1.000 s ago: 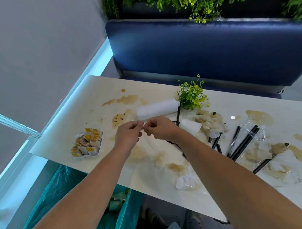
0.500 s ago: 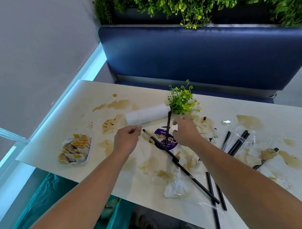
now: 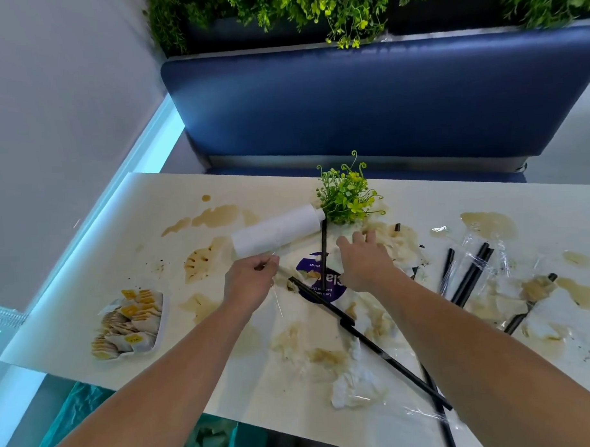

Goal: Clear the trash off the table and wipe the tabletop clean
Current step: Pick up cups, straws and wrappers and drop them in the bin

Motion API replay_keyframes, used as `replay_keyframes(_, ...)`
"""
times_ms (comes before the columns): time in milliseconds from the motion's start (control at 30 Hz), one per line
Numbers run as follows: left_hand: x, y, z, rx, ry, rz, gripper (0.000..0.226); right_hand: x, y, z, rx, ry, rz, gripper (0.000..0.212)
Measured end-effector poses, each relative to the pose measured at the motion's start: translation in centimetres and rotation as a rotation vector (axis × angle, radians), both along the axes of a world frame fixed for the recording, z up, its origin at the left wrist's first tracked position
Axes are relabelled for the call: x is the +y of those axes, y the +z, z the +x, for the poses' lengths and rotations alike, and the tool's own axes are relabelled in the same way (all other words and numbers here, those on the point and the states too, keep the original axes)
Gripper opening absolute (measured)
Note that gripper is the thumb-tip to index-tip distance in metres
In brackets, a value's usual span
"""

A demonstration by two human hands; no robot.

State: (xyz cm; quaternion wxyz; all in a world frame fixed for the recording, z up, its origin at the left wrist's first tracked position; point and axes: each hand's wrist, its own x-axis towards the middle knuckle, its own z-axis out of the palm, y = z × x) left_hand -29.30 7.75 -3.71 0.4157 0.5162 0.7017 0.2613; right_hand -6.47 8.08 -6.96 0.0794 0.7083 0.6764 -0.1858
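Note:
The cream tabletop (image 3: pixel 120 249) carries brown spills (image 3: pixel 216 215), soggy napkins (image 3: pixel 399 243), clear wrappers (image 3: pixel 485 250) and black straws (image 3: pixel 368 345). My left hand (image 3: pixel 250 279) pinches a thin clear plastic film that hangs down from its fingers, just in front of a white paper roll (image 3: pixel 278 233). My right hand (image 3: pixel 365 264) stretches forward with straight fingers, its fingertips on the wet napkins beside an upright-looking black straw (image 3: pixel 323 252). A purple round label (image 3: pixel 313 273) lies between my hands. A crumpled white tissue (image 3: pixel 356 386) sits near the front edge.
A small tray of yellow-and-white sachets (image 3: pixel 130 324) sits at the left front. A little green plant (image 3: pixel 348 196) stands behind the roll. A teal bin bag (image 3: pixel 81 411) hangs below the table's front left. A blue bench (image 3: pixel 366 100) runs along the far side.
My hands were together over the table's middle and have moved apart. The right hand went right and forward onto the wet napkins; long black straws now lie uncovered across the front.

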Motion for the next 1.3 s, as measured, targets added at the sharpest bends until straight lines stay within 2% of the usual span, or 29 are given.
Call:
replay_keyframes(400,2.7,-2.2,-1.9,0.011,-0.092,0.012,0.021,0.3,-2.1,-1.1,-0.14,-0.035,0.015,0.062)
replay_keyframes(600,2.3,-3.0,-2.1,0.002,-0.126,0.001,0.023,-0.7,-2.6,-1.3,-0.096,-0.073,0.118,0.065)
replay_keyframes(800,1.1,-2.8,-1.7,-0.038,-0.139,-0.031,0.023,-1.5,-1.9,-2.8,0.173,-0.156,0.186,0.069)
replay_keyframes(933,0.4,-2.3,-1.8,-0.095,-0.123,-0.042,0.014,-1.5,-0.7,-4.7,0.321,-0.166,0.225,0.061)
replay_keyframes(1000,0.3,-2.0,-1.9,-0.106,-0.109,-0.045,0.017,-1.5,0.0,-5.6,0.402,-0.168,0.256,0.059)
replay_keyframes(1167,0.2,-0.7,-2.2,-0.303,-0.041,-0.07,0.015,-1.3,1.3,-6.8,0.661,-0.219,0.276,0.06)
replay_keyframes(1300,-0.1,-0.3,-2.6,-0.34,0.005,-0.051,0.008,-1.2,1.7,-7.0,0.74,-0.244,0.256,0.066)
